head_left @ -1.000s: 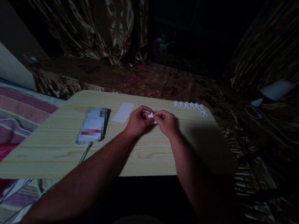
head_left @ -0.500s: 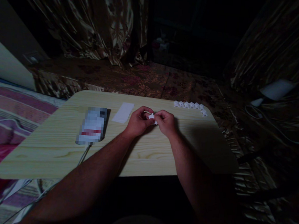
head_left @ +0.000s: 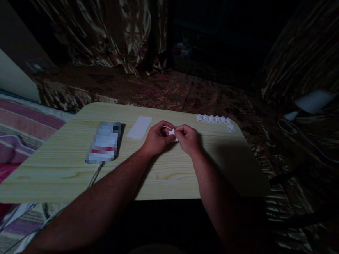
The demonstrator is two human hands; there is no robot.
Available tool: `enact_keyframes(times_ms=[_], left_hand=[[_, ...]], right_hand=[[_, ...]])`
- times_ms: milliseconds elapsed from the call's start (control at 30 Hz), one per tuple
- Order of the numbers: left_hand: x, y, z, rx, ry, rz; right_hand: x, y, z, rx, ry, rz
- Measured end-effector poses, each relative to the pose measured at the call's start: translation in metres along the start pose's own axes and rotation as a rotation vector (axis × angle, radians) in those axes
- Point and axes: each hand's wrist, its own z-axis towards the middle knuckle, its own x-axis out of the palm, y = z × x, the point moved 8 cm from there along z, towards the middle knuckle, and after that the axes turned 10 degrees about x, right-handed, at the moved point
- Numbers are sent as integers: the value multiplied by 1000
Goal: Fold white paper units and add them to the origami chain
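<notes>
Between my two hands, above the middle of the wooden table (head_left: pixel 166 173), is a small white paper star (head_left: pixel 172 132). My left hand (head_left: pixel 158 137) is closed, pinching the star between thumb and fingers from the left. From the right, my right hand (head_left: pixel 188 138) grips the same star with thumb and forefinger, hiding part of it. A stack of white paper strips (head_left: pixel 140 127) lies just left of my left hand. Several finished-looking white paper stars (head_left: pixel 214 119) sit in a row along the table's far right edge, the row bending toward me at its right end.
A blurred-out phone-like device (head_left: pixel 105 142) with a cable (head_left: pixel 95 174) lies on the table's left side. Striped bedding (head_left: pixel 48 129) borders the table on the left. Curtains (head_left: pixel 130 26) hang behind, and a white lamp (head_left: pixel 314 101) stands at the right.
Hardly anything differs. Both hands keep their hold on the paper star at the same spot, with only a slight shift of the fingers.
</notes>
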Motion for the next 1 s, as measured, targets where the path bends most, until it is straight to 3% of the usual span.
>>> enact_keyframes(times_ms=[567,833,1000], left_hand=[[3,3,-1,-14,20,21],[-11,2,2,-28,-92,33],[-11,6,1,-43,-94,24]], right_hand=[[0,-1,1,19,5,13],[1,-12,5,137,39,135],[-1,-10,5,89,36,80]])
